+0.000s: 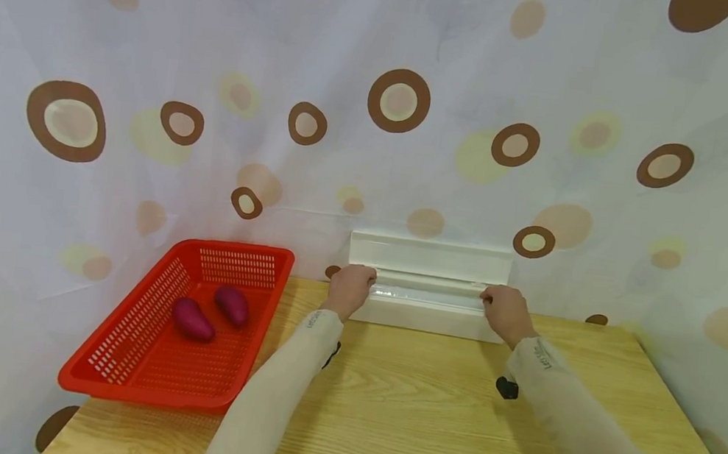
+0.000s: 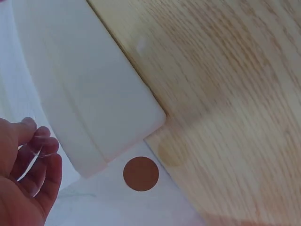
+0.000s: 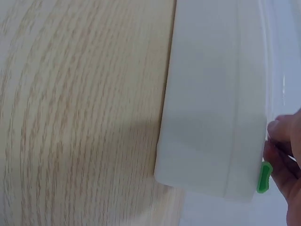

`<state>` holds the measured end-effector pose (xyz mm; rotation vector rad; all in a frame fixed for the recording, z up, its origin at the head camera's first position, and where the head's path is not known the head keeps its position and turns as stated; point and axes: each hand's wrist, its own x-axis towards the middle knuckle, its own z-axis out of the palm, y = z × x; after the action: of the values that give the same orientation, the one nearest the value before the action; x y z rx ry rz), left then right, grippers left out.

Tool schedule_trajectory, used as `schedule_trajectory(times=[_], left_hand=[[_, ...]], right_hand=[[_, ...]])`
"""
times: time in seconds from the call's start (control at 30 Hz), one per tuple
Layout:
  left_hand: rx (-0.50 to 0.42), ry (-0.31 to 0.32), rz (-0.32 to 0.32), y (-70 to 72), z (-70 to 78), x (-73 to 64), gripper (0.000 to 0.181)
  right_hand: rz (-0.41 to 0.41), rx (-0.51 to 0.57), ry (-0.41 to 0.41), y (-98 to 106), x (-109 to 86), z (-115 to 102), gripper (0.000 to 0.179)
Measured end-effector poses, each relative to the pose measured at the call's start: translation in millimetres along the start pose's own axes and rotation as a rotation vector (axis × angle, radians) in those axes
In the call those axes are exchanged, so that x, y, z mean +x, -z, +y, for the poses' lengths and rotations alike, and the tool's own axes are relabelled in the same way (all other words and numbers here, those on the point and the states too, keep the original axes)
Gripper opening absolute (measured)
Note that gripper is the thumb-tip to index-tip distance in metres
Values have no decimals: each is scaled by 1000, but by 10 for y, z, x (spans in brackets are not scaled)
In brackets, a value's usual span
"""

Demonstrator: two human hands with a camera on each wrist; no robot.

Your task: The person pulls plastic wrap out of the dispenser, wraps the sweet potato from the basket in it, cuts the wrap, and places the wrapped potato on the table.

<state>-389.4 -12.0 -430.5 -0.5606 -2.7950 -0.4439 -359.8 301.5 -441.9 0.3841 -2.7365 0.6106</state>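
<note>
A long white cling film dispenser (image 1: 424, 320) lies against the back wall with its lid (image 1: 430, 256) raised. Clear cling film (image 1: 426, 296) stretches across its opening. At the left end, my left hand (image 1: 350, 291) pinches the film between thumb and fingertips; the left wrist view shows a clear fold in the fingers (image 2: 43, 141). My right hand (image 1: 506, 314) pinches the film at the other end, with thumb and forefinger together. Beside the right fingers a small green piece (image 3: 265, 177) sits on the dispenser's edge. Part of the right hand is cut off in the right wrist view.
On the left of the wooden table (image 1: 411, 409) stands a red plastic basket (image 1: 150, 389). Two purple sweet potatoes, one nearer (image 1: 193, 320) and one farther (image 1: 232, 306), lie in it. A patterned curtain (image 1: 343, 173) hangs right behind the dispenser.
</note>
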Motion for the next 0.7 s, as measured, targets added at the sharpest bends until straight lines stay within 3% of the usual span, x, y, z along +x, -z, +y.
schedule_trajectory(times=[0.13,0.2,0.43,0.7], left_hand=[[92,-36,-45,17,-9,23,21],[83,-31,-57,29,-10,26,20],[-188,71,4,65,2,-3,21],[-294,70,114,70,-8,29,19]], right_hand=[[41,-25,-18,-23,-4,-36,19],[66,-1,-46,-31,-14,-50,18],[148,110,-122,-49,-13,-53,19],[190,160,-110,24,29,-108,16]])
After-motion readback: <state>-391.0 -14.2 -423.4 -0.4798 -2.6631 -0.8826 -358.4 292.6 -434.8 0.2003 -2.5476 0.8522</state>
